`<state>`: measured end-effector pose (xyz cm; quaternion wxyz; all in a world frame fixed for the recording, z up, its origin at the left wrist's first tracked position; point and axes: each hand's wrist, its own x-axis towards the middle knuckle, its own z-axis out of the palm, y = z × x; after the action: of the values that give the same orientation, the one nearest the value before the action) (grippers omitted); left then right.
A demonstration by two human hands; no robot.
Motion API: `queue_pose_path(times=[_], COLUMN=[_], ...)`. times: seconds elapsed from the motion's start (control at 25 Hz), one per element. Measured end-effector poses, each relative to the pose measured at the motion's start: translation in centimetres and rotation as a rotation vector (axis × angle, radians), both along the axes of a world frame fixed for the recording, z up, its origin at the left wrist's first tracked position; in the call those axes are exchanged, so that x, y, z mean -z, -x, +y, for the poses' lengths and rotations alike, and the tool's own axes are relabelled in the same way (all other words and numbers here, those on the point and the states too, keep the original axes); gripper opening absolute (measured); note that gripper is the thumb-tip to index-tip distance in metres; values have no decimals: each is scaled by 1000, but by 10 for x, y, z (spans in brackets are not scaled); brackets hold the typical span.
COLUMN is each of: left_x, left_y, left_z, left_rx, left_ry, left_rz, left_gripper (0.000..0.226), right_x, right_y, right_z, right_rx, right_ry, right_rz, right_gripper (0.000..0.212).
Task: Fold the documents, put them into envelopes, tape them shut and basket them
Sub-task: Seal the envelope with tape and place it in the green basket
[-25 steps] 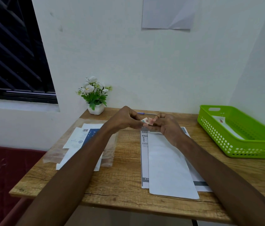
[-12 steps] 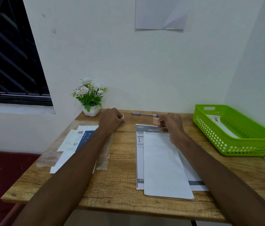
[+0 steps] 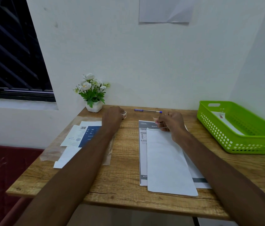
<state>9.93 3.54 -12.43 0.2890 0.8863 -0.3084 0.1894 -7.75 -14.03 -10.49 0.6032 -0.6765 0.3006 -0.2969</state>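
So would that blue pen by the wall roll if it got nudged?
Probably: the pen looks slim and round, lying flat on bare table, touching nothing. It likely weighs little. Whether a clip would stop it is too small to tell.

On the surface (image 3: 125,181), an envelope (image 3: 169,162) lies atop a printed sheet (image 3: 142,154) at centre-right. Papers (image 3: 83,136) sit left, a basket (image 3: 242,128) right holding what may be another envelope (image 3: 226,123). A pen (image 3: 148,110) and plant pot (image 3: 94,106) stand behind.
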Motion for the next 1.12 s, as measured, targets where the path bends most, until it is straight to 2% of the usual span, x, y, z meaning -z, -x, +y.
queue_pose_path(times=[0.2,0.32,0.48,0.64,0.8,0.92,1.0,1.12], left_x=[-1,-1,-6,-18,-25,-21,-15,-10], left_y=[-1,-1,3,27,62,72,74,77], left_z=[-2,-2,0,-9,-26,-30,-33,-35], left_rx=[-123,-128,-91,125,389,565,628,596], left_ry=[-89,-67,-20,1,69,9,-58,-118], left_rz=[-116,-105,-81,-92,48,114,79,67], left_gripper=[20,13,19,15,14,24,22,16], right_x=[-1,-5,-12,-18,-21,-20,-21,-26], right_y=[2,4,12,18,23,28,31,33], right_z=[3,0,-7,-15,-25,-29,-30,-32], right_rx=[10,36,15,-3,4,-40,-44,-79], right_ry=[8,5,9,35,79,172,206,258], right_rz=[12,-19,-46,-9,35,66,82,131], right_gripper=[14,13,16,11,13,14,14,25])
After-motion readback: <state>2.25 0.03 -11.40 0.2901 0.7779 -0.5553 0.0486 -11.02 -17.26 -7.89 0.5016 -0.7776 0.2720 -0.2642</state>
